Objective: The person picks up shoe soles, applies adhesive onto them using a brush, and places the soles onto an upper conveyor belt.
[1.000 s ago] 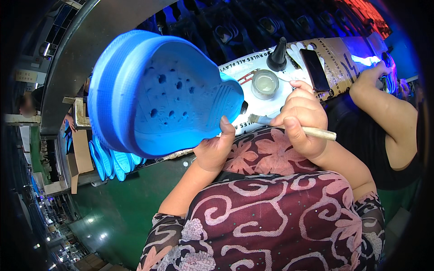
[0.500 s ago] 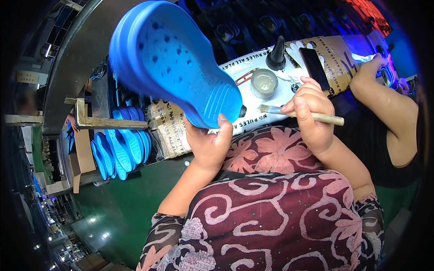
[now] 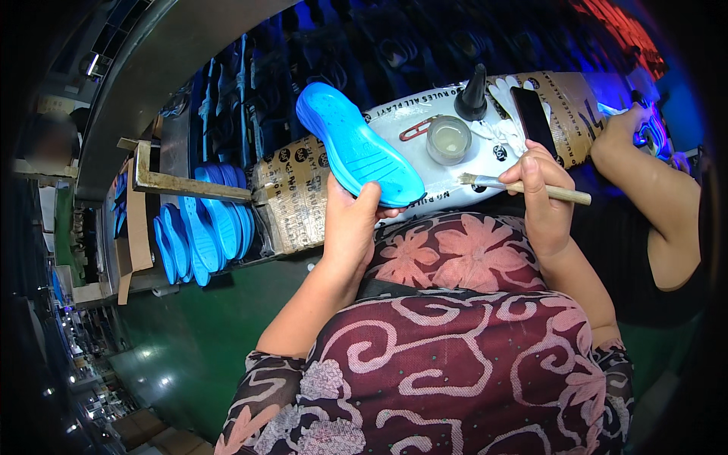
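A blue shoe sole (image 3: 356, 144) is gripped at its near end by my left hand (image 3: 350, 216), thumb on top and fingers underneath. Its hollow, ridged side faces up and it slants away to the far left. My right hand (image 3: 544, 193) pinches the wooden handle of a paintbrush (image 3: 550, 191), whose bristles point left, apart from the sole. Beyond the bristles stands a glass jar (image 3: 449, 141) with pale, cloudy liquid. A dark cone-shaped bottle (image 3: 474, 95) is behind the jar, and a red-handled tool (image 3: 415, 130) lies to its left.
The jar stands on a white-covered, taped cardboard surface (image 3: 292, 201). A phone (image 3: 531, 121) and white gloves (image 3: 503, 98) lie at its right. Several blue soles (image 3: 201, 235) are stacked at left by a wooden bar (image 3: 189, 186). Another person's arm (image 3: 644, 174) reaches in at right.
The sole has dropped lower and farther from the camera, and looks much smaller and flatter. My right hand with the paintbrush has shifted slightly right in view.
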`<state>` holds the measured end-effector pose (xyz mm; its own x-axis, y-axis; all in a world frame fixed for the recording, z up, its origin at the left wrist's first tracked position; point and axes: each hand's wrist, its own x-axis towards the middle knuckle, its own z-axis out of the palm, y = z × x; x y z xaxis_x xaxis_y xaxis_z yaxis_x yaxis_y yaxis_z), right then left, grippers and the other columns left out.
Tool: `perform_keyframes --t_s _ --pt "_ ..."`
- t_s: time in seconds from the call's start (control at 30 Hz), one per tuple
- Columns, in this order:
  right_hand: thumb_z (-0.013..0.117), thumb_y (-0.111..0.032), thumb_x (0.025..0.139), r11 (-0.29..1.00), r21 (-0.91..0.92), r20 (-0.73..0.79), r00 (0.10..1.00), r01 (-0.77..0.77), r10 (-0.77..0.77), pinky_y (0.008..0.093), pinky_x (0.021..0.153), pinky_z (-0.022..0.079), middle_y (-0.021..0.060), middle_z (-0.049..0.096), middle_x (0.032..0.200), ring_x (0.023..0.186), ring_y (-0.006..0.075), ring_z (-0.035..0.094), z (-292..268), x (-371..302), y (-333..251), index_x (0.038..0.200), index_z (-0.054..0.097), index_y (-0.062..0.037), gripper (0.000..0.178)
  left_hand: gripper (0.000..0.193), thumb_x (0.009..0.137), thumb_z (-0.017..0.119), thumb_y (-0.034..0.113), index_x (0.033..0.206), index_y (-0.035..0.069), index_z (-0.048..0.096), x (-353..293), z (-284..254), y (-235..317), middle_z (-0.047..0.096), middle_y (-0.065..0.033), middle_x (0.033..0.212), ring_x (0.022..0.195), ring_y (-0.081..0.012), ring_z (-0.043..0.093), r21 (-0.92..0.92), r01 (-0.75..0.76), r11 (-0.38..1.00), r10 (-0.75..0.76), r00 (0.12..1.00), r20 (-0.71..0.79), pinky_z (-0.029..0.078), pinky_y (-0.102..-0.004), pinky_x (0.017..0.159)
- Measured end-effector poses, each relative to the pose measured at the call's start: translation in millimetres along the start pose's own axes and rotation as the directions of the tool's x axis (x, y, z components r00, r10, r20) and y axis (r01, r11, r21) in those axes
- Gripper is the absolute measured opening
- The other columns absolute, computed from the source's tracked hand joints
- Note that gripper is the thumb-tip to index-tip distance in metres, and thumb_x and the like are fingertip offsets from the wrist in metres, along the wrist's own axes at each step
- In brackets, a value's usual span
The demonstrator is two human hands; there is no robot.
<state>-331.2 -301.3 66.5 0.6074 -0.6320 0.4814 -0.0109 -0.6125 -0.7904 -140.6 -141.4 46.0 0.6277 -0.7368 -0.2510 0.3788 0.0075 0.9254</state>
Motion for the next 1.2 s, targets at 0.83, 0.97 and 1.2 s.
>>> perform_keyframes --t_s 0.83,0.97,1.2 --pt "0.053 -0.012 0.091 0.978 0.009 -0.281 0.939 -0.207 0.201 0.0396 0.084 0.041 0.0055 0.063 0.061 0.064 0.0245 0.058 -88.3 -21.1 54.4 0.066 0.065 -0.008 0.028 0.045 0.087 0.068 0.022 0.123 0.003 0.048 110.9 324.3 177.9 0.056 -0.0216 0.122 0.097 -0.0271 0.064 -0.092 0.239 0.967 -0.101 0.686 0.721 0.058 -0.0256 0.07" --pt "0.053 -0.014 0.092 0.981 0.019 -0.322 0.928 -0.192 0.188 0.0389 0.084 0.041 0.0045 0.062 0.06 0.061 0.0236 0.058 -81.3 -21.6 57.4 0.067 0.067 -0.0077 0.029 0.067 0.09 0.063 0.012 0.143 0.004 0.024 161.2 416.2 190.8 0.058 -0.0198 0.105 0.091 -0.029 0.065 -0.535 0.285 0.795 0.035 0.859 0.511 0.059 -0.0314 0.079" --pt "0.045 -0.02 0.097 0.901 0.258 -0.234 0.883 -0.348 0.408 0.0342 0.073 0.044 0.0063 0.06 0.061 0.062 0.021 0.056 -70.2 -22.2 77.8 0.066 0.065 -0.0031 0.04 0.056 0.091 0.064 0.028 0.135 0.004 0.041 112.9 230.8 105.6 0.062 -0.0143 0.096 0.081 -0.0193 0.065 -0.078 0.008 0.997 0.043 0.767 0.64 0.053 -0.0318 0.077"
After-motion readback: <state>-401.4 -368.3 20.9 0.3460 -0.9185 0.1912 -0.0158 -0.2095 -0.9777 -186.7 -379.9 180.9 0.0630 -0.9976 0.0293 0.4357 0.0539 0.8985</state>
